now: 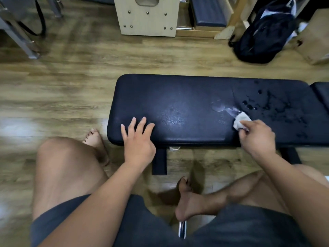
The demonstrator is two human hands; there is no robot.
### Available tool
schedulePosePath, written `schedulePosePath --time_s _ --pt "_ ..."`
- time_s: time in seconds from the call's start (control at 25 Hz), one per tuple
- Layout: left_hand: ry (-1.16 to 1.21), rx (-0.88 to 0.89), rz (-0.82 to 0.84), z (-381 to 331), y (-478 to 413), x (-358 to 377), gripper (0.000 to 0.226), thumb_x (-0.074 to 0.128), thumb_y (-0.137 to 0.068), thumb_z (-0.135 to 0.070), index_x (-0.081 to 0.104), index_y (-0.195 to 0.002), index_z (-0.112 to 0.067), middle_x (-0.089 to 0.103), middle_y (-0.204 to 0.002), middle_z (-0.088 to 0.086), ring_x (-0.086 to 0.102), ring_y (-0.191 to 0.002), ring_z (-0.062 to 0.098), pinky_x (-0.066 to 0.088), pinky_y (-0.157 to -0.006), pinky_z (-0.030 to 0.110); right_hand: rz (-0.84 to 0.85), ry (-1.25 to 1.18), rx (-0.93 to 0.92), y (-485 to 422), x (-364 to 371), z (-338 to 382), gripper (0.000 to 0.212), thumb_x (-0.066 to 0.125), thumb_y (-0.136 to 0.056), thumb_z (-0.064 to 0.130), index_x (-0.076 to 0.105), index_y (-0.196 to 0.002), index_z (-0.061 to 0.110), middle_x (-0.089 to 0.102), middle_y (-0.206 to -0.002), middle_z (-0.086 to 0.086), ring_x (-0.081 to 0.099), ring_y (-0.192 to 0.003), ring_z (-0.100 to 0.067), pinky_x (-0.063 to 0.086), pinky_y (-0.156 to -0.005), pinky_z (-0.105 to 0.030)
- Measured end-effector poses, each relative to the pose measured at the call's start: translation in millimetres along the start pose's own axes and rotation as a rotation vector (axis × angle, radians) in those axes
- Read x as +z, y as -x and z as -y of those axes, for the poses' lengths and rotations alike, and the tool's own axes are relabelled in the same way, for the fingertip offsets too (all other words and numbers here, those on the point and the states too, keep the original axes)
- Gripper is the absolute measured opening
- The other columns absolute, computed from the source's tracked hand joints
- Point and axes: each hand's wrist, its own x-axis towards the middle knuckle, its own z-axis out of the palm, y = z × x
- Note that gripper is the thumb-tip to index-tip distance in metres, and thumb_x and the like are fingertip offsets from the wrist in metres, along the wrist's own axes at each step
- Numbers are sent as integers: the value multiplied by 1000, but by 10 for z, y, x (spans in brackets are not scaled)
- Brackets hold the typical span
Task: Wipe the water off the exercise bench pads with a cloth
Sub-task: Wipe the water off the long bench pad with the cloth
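Dark shorts (151, 229) and bare knees fill the near view. Just beyond them, the left hand (138, 139) lies released, fingers spread flat on the padded tabletop (187, 97). The right hand (256, 138) grasps a crumpled white cloth (241, 121) pressed to the pad. Water droplets (249, 106) bead just beyond that hand.

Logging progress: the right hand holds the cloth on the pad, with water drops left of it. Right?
No. The head view shows the right hand holding the cloth on the pad, but the water drops lie right of it.
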Motion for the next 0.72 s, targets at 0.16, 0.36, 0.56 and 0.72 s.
schedulePosePath --time_s 0.16,0.36,0.56,0.72 --pt "9 18 15 96 8 -37 57 54 -78 -3 56 -133 -17 45 -150 9 28 -144 37 12 -117 63 -25 -9 -116 321 143 699 29 50 -79 31 69 -99 22 62 -101 -5 62 -85 -34 49 -67 -35" --pt "110 201 43 -370 -111 -33 43 48 -97 -27 49 -140 -23 36 -156 7 23 -147 33 10 -117 65 26 -4 -354 468 169 954 24 54 -84 33 65 -105 31 60 -102 5 56 -97 -22 45 -61 -30" --pt "-128 311 196 -541 -153 131 55 36 -98 -55 23 -151 -47 10 -165 -5 -1 -151 30 -6 -115 67 25 81 -23 36 -86 -226 27 54 -84 22 67 -107 23 60 -109 -7 58 -97 -34 52 -73 -39" --pt "-116 309 136 -535 -172 138 53 57 -92 -49 45 -143 -42 33 -158 1 21 -146 37 8 -111 73 -7 38 360 -281 -301 -891 33 52 -83 18 69 -110 15 60 -111 -23 58 -100 -44 51 -88 -45"
